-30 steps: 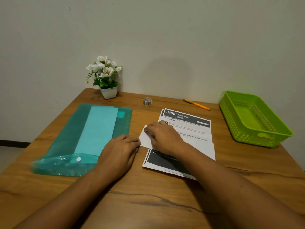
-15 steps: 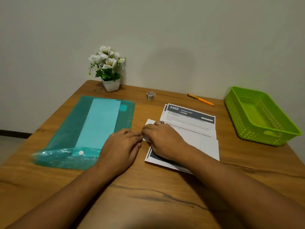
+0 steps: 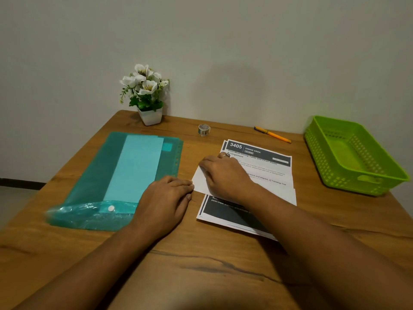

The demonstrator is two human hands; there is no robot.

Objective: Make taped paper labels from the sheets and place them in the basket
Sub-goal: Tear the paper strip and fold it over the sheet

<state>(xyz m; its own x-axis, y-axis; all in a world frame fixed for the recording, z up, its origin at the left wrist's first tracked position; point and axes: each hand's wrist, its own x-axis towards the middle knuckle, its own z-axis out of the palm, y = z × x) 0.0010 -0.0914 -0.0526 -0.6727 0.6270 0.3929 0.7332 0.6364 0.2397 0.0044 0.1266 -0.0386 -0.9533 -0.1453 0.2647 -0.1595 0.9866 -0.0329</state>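
A printed sheet [image 3: 261,161] headed "3405 Dining Area" lies on the wooden table [image 3: 201,265], with another sheet under it. Across its middle lies a folded white strip of paper [image 3: 277,192]. My right hand [image 3: 225,175] lies palm down on the strip's left part, fingers bent and pressing on it. My left hand [image 3: 166,198] rests flat on the table, its fingertips touching the strip's left end. A small roll of tape [image 3: 204,130] stands behind the sheets. The green basket [image 3: 324,151] sits at the right, with nothing in it.
A teal plastic folder [image 3: 93,175] with a pale sheet inside lies at the left. A white pot of flowers [image 3: 149,116] stands at the back by the wall. An orange pen [image 3: 272,134] lies between the tape and the basket.
My right hand slid a little left, then back right and away from me along the folded strip. The left hand stayed at the strip's left end. The camera view shifted slightly.
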